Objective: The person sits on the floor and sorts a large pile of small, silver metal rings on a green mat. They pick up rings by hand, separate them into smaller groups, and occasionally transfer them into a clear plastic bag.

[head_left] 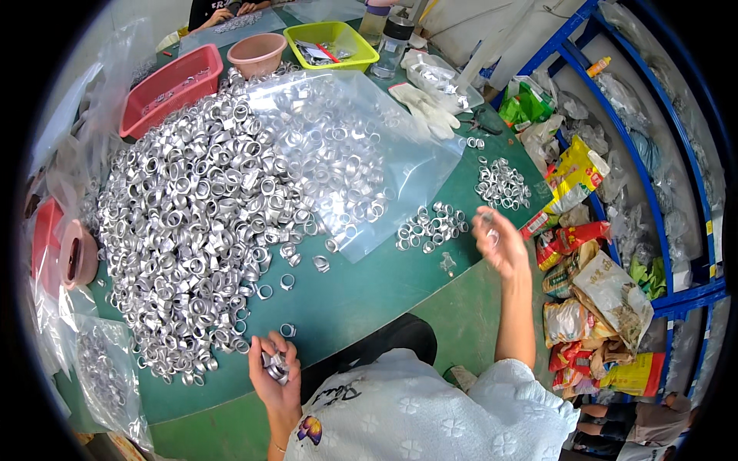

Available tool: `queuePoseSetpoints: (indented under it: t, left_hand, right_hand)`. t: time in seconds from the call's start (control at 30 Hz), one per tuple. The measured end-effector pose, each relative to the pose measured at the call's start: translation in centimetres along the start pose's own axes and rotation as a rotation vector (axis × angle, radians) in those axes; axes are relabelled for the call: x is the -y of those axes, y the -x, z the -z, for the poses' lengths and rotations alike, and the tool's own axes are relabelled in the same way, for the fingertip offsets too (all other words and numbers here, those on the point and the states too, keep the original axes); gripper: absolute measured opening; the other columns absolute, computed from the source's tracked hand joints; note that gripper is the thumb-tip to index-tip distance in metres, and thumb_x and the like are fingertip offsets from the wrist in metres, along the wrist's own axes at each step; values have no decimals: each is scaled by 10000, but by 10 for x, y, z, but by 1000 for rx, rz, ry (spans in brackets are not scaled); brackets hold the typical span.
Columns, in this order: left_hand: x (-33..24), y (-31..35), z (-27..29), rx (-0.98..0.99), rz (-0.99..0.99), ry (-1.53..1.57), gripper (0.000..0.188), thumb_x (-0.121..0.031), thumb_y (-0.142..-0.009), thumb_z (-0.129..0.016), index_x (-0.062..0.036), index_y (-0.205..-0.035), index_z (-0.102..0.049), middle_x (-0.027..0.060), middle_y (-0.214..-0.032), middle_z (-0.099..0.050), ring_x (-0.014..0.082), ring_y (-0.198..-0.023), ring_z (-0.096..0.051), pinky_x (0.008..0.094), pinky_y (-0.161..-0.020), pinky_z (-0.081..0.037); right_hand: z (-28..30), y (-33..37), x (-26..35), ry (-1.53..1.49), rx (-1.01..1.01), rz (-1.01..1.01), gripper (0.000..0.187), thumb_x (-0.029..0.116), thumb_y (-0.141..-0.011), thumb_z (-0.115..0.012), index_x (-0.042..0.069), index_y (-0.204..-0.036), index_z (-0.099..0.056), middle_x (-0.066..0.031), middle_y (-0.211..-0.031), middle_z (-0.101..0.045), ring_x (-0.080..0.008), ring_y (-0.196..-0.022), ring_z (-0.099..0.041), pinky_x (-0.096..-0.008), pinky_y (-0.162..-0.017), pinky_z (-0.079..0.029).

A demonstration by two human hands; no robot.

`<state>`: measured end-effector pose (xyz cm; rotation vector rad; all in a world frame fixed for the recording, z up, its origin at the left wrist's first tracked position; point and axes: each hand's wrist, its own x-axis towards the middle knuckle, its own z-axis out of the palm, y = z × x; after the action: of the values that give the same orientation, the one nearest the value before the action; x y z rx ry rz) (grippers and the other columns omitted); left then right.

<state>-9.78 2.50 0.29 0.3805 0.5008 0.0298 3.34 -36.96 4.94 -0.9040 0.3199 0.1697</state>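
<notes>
A large heap of silver metal rings (192, 200) covers the left half of the green table. My left hand (275, 376) is at the table's front edge, its fingers curled around several of these rings. One loose ring (287, 330) lies just beyond its fingertips. Over the right edge, my right hand (501, 244) is palm-up with bent fingers, and what looks like a ring rests in it. Two smaller groups of rings lie near it: one group (432, 228) to its left, another group (502, 184) just beyond. A blurred shiny piece (448, 263) shows by the table edge.
A clear plastic sheet (415, 165) covers part of the heap. Behind stand a red tray (146, 96), a pink bowl (257, 55), a yellow-green basket (361, 55) and a bottle (392, 50). White gloves (427, 111) and pliers (483, 123) lie at the back right. A co-worker's hands (223, 15) are opposite.
</notes>
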Motion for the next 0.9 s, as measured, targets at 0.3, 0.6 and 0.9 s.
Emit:
queuePoseSetpoints:
  t: [0.3, 0.6, 0.9]
  left_hand:
    - [4, 8, -10, -13, 15, -36, 309, -277, -943, -421, -74, -711, -414, 62, -738, -433, 141, -562, -406, 190, -320, -301]
    - [9, 3, 10, -2, 68, -14, 348, -296, -928, -452, -43, -694, -500, 104, -735, -502, 192, -559, -472, 220, -335, -324]
    - [1, 15, 7, -32, 54, -85, 287, -263, -929, -474, -32, -766, -527, 82, -740, -527, 175, -595, -520, 217, -372, -346]
  right_hand:
    - [102, -112, 95, 351, -568, 348, 336, 239, -895, -527, 31, -1159, -504, -115, -1120, -537, -228, -1026, -490, -410, -900, -363]
    - [-60, 0, -17, 1125, -33, 677, 190, 124, -901, -498, 7, -1009, -601, -47, -988, -590, -110, -892, -523, -249, -818, -387]
    - [-177, 34, -185, 1417, 919, 535, 391, 69, -720, -683, 33, -1087, -552, -114, -973, -540, -271, -862, -529, -346, -727, -442]
